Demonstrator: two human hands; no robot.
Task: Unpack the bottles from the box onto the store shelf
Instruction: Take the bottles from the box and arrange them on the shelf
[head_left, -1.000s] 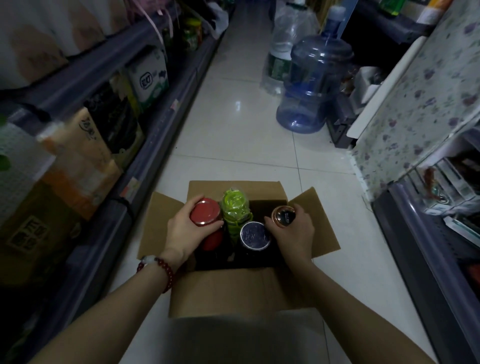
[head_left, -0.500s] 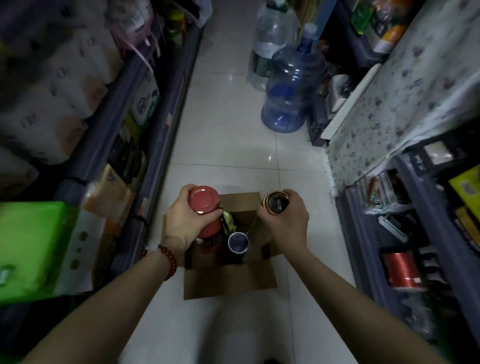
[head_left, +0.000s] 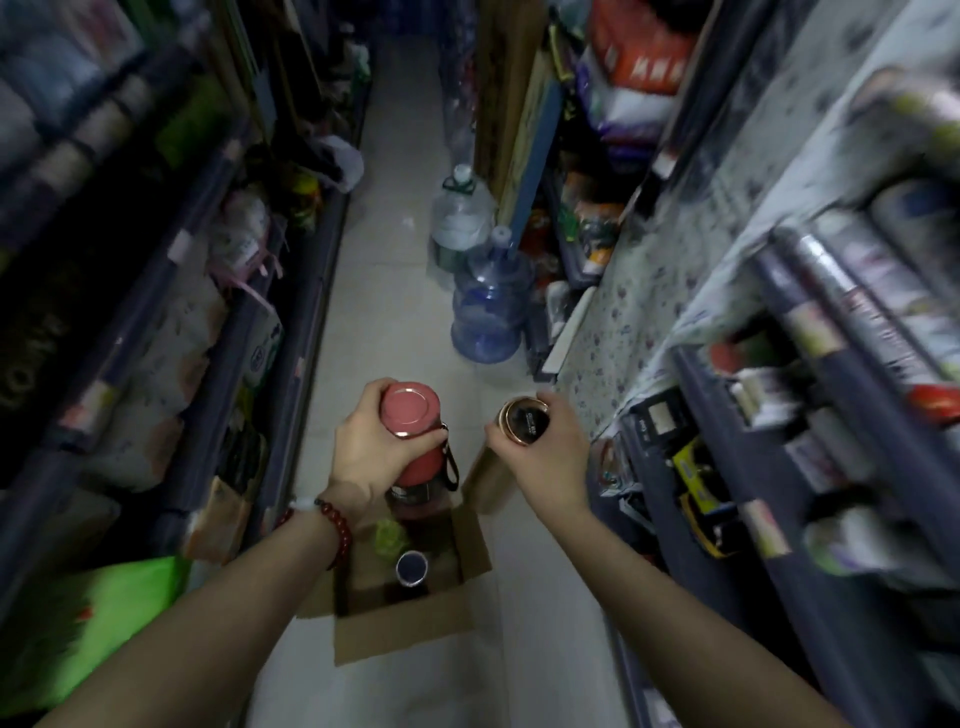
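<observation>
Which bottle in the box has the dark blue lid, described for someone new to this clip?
Find the open cardboard box on the aisle floor, below the two raised hands. Inside stands the dark-lidded bottle, nearest the camera. Its round navy top with a silver rim sets it apart from the crinkly green bottle beside it.

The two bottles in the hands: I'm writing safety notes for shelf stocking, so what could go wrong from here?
1. The left hand grips the red bottle only near its lid, so it might slip and fall.
2. The right hand likewise holds the dark bottle by its top; with both hands full, neither can catch a drop.
3. The open box sits mid-aisle at the feet, a possible trip hazard.
</observation>
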